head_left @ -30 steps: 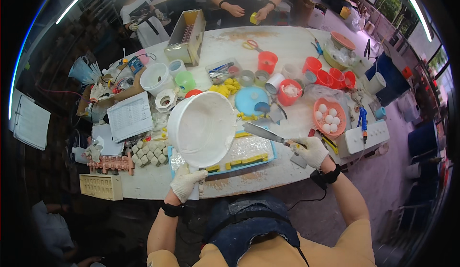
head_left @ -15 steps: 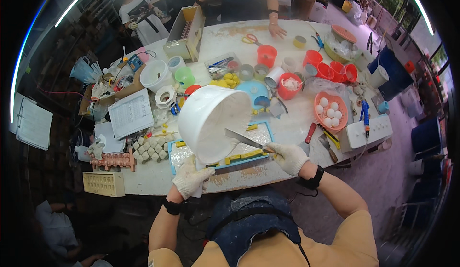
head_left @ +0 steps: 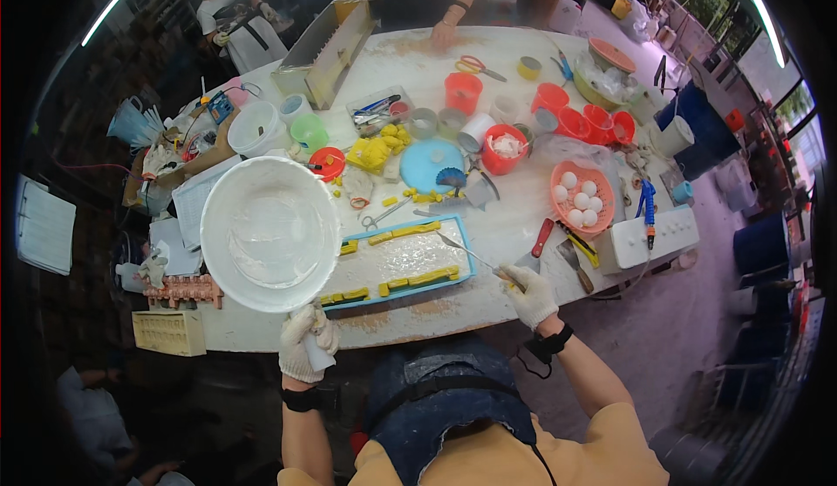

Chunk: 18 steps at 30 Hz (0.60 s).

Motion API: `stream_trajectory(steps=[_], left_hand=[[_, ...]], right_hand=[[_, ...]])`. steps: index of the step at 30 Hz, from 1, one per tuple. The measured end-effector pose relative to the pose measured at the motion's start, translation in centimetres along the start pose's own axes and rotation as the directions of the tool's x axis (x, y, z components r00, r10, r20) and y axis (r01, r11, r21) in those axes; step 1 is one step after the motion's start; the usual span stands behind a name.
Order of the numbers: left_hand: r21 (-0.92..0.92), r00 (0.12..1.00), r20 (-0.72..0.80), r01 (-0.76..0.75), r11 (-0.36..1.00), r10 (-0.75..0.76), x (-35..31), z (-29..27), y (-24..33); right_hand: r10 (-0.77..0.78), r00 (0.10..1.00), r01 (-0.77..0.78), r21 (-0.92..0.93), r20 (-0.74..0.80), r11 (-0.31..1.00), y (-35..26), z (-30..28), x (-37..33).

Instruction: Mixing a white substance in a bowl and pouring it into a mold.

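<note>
My left hand (head_left: 305, 346), in a white glove, grips the near rim of a big white bowl (head_left: 268, 233) smeared with white plaster and holds it tilted above the table's left part. My gloved right hand (head_left: 528, 292) holds a thin metal spatula (head_left: 466, 252) whose blade points left over a blue tray (head_left: 403, 263). The tray lies at the table's near edge, filled with pale plaster and several yellow pieces.
The white table (head_left: 488, 224) carries red cups (head_left: 463, 92), an orange basket of white balls (head_left: 582, 194), a light-blue disc (head_left: 431, 163), scissors (head_left: 477, 66), small tubs (head_left: 258, 127) and a white block (head_left: 652, 237). Other people work at the far edge. A cream mould (head_left: 167, 333) sits at the near left.
The bowl has swung left and its opening now faces up at me. My right hand has drawn the spatula out of the bowl and moved right, over the blue tray.
</note>
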<state>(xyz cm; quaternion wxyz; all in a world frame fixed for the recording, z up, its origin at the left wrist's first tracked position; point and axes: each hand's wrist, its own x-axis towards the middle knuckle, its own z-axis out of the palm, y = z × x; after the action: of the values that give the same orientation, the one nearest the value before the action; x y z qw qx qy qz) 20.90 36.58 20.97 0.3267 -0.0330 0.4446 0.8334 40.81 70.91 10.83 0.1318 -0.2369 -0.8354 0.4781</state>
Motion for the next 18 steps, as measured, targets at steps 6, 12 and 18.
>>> stream_trajectory(steps=[6, 12, 18], left_hand=[[-0.716, 0.980, 0.175, 0.059, 0.696, 0.097, -3.2, -1.4, -2.4], [-0.810, 0.981, 0.075, -0.046, 0.584, 0.181, -5.2, -1.9, -2.6], [-0.780, 0.977, -0.007, -0.140, 0.610, 0.215, -7.9, -2.4, -3.2]], right_hand=[[0.062, 0.994, -0.049, 0.138, -0.090, 0.989, 2.0, 1.9, -1.9], [0.073, 0.997, -0.069, 0.167, -0.017, 0.984, 3.0, 1.8, -1.8], [0.058, 0.998, -0.062, 0.172, 0.033, 0.983, 2.7, 3.5, -0.3]])
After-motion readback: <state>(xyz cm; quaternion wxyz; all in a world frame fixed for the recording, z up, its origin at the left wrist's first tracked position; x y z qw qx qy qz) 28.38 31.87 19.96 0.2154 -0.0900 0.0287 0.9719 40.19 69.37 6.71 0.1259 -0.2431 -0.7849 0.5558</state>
